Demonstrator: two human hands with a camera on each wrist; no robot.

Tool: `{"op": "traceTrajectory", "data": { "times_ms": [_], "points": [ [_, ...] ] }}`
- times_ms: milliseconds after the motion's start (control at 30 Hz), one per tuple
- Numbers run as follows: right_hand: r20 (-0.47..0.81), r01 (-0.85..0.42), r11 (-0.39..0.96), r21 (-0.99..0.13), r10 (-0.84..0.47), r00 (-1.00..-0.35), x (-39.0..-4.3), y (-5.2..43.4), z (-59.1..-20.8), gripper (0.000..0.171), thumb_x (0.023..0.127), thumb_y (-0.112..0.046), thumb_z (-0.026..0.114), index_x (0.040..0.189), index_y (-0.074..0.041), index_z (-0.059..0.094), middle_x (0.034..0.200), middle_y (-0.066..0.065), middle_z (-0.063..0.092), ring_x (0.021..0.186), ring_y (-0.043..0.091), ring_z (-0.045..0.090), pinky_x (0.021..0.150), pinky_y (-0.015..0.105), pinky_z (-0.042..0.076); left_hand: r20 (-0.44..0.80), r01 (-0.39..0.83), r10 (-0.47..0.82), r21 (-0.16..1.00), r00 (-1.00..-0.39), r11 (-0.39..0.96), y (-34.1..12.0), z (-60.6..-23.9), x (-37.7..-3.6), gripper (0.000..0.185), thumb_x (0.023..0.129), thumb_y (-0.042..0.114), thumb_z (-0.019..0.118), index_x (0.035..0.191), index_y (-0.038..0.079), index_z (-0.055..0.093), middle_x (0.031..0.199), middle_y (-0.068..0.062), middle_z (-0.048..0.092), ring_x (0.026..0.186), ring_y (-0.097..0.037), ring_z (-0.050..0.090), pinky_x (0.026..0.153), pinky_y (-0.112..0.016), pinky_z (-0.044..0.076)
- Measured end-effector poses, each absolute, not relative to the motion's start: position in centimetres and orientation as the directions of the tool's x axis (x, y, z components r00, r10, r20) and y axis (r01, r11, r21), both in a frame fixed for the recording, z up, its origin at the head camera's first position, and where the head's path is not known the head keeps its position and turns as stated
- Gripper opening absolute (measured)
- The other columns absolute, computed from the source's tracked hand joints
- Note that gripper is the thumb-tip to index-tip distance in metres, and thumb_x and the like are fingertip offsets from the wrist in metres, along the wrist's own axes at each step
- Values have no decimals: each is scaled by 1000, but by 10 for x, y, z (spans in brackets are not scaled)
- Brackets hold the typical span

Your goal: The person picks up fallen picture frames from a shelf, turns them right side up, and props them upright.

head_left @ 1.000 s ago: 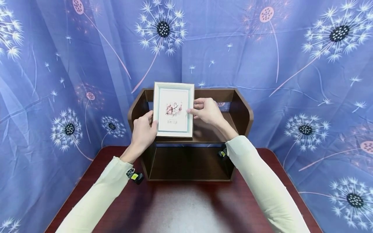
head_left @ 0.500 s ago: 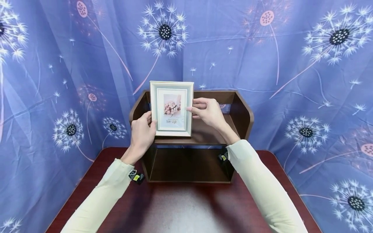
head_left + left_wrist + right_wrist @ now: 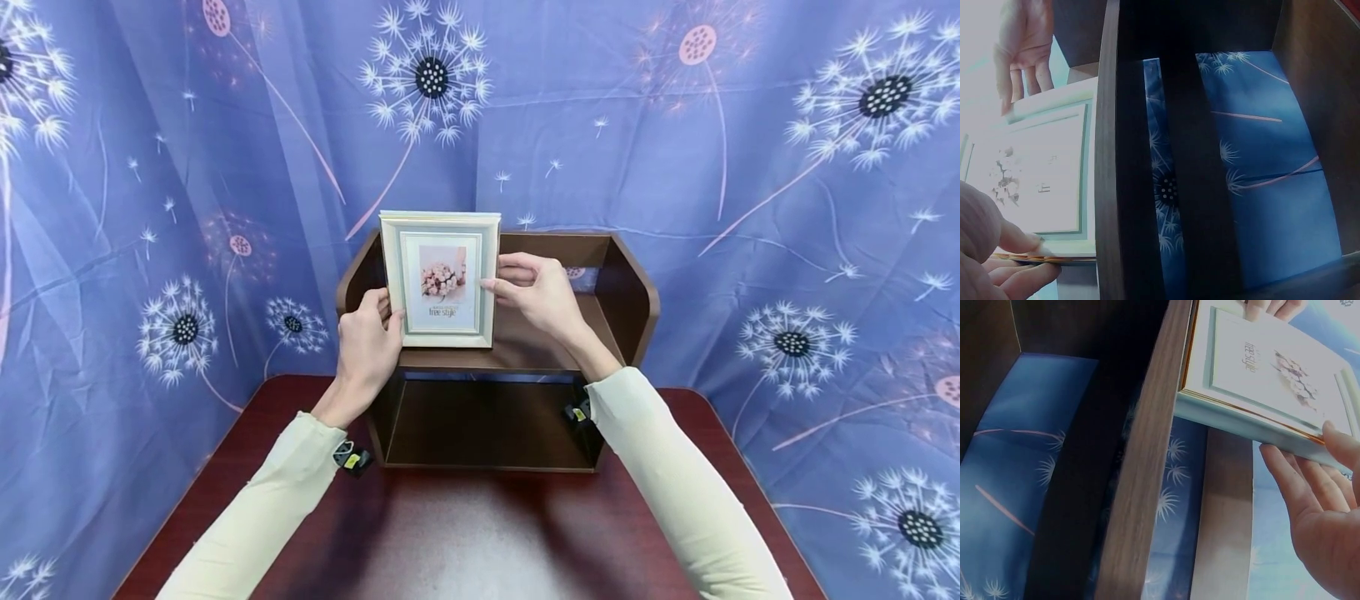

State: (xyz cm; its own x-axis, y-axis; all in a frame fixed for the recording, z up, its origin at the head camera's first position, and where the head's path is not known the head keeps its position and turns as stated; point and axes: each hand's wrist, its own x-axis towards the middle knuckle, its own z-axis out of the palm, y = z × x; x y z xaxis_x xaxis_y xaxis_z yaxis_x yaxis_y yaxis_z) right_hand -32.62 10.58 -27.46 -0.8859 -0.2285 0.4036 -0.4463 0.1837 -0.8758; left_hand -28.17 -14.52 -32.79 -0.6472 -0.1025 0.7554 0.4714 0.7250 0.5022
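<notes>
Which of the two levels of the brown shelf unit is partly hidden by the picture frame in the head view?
The upper level: the picture frame covers its left part. The lower level, directly beneath, has no frame in front of it.

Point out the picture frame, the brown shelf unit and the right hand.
Picture frame [image 3: 442, 281]: head view, on the flower print inside it.
Brown shelf unit [image 3: 491, 425]: head view, on bare board in its lower compartment.
Right hand [image 3: 543, 292]: head view, on its back.

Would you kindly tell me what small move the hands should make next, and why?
Probably ease the picture frame slightly back: the left hand and right hand pinch its sides, and its lower edge looks near the front of the upper shelf.
</notes>
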Motion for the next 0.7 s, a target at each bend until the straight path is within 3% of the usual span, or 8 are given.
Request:
{"op": "traceTrajectory", "data": {
  "times_ms": [200,433,700],
  "points": [
    [408,-457,201,-866,-243,-880,-325,107,-276,47,91,-13,83,132,3,68,120,26,76,107,27,79,89,45,64,768,471,-96,481,-633,739,-148,-330,-281,29,93,-1,74,118,-14,66,109,-32,76,101,-40,79,86,-50,64],
    [375,-465,359,-809,-294,-879,-322,114,-275,48,93,-19,81,138,-7,67,123,18,77,118,29,75,100,45,61,764,470,-110,497,-636,729,-148,-327,-277,25,93,-2,72,115,-13,67,106,-30,77,98,-39,79,85,-49,65],
    [353,-469,368,-803,-341,-871,-324,117,-281,50,97,-15,76,144,-3,61,131,21,74,125,33,71,105,49,58,765,468,-102,487,-635,737,-148,-328,-278,22,94,-1,71,113,-13,69,105,-29,78,98,-39,79,86,-52,64]
  ]
}}
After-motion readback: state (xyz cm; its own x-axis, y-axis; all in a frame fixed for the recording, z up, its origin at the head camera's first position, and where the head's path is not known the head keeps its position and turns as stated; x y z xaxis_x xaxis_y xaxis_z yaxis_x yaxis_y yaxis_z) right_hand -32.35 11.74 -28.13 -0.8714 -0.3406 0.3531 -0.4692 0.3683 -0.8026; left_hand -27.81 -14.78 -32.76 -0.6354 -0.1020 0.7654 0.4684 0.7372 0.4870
